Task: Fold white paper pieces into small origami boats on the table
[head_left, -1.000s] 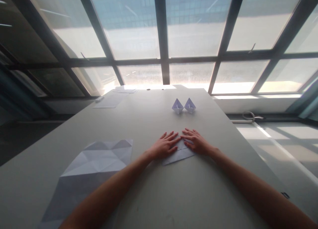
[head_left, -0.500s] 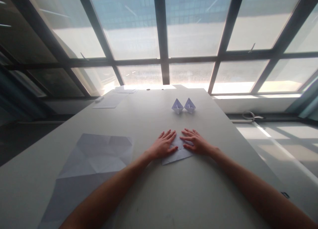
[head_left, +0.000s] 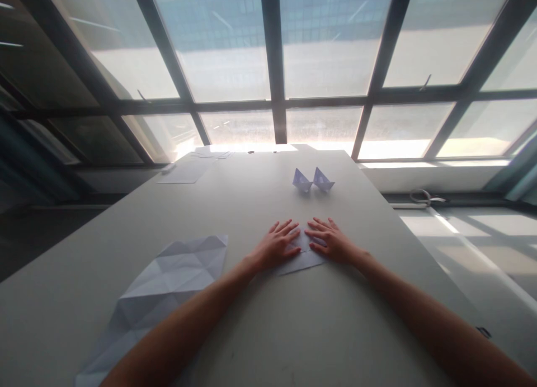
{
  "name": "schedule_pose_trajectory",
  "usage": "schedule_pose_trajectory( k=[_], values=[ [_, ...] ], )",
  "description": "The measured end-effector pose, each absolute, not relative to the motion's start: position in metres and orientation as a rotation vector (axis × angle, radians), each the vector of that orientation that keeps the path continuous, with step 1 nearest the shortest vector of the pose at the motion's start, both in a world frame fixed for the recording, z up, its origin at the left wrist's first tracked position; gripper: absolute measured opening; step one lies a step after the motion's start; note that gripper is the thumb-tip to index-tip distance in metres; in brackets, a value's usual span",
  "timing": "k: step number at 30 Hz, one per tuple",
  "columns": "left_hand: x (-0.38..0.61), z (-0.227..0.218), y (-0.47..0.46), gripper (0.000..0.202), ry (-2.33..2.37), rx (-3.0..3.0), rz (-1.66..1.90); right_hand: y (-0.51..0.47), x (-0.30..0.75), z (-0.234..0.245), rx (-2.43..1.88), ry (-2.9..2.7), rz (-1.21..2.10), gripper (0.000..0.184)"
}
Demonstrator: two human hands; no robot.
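Note:
A folded sheet of white paper lies on the table between my hands, its upper corners covered by my fingers. My left hand rests flat on its left side with the fingers spread. On its right side my right hand is pressed flat, fingers also apart. Beyond them stand two small folded paper boats, side by side and touching or nearly so. A large creased sheet of paper lies to the left, partly hidden beneath or behind my left forearm.
At the far left of the white table lie several flat sheets of paper. Tall windows with dark frames rise behind the table. A coiled cable sits by the wall on the right.
The large creased sheet has shifted and buckled, its left edge moving right. Both paper boats have turned and slid slightly right. My hands stay nearly still on the folded paper.

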State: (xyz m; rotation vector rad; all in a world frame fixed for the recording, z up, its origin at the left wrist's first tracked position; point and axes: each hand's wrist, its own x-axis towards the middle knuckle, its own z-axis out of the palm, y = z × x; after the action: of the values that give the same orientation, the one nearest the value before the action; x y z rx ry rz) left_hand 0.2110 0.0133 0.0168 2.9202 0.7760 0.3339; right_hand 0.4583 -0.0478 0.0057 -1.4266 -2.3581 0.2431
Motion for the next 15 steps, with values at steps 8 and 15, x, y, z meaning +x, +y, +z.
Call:
schedule_pose_trajectory(
  k=[8,15],
  values=[
    [0.2162,0.0163,0.0117,0.028,0.570,2.858,0.522,-0.0456,0.4571,-0.0005,-1.489,-2.327,0.216,0.045],
    [0.2194,0.0158,0.0100,0.033,0.485,2.714,0.527,-0.0459,0.4584,-0.0023,-1.499,-2.324,0.232,0.046]
  ],
)
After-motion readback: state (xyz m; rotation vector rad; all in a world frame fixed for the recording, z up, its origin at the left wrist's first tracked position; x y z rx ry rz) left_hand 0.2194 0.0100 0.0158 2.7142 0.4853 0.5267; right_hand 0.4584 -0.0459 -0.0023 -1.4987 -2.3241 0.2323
